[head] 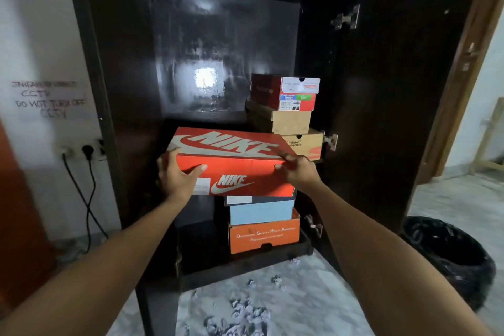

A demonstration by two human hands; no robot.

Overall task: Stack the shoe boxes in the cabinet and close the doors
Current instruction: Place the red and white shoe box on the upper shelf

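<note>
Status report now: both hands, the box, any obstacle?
Left hand and right hand grip red Nike cardboard shoe box. Box at dark wooden cabinet, above blue box. Doors open; no obstacle seen.

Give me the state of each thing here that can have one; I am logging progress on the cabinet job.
Nike box: lid shut, held by both hands.
Left hand: grips the box's left end.
Right hand: grips its right end.
Right cabinet door: open.
Upper stack: three boxes, lids shut.
Lower stack: boxes stacked, shut.
Wall plug: plugged in.
</note>
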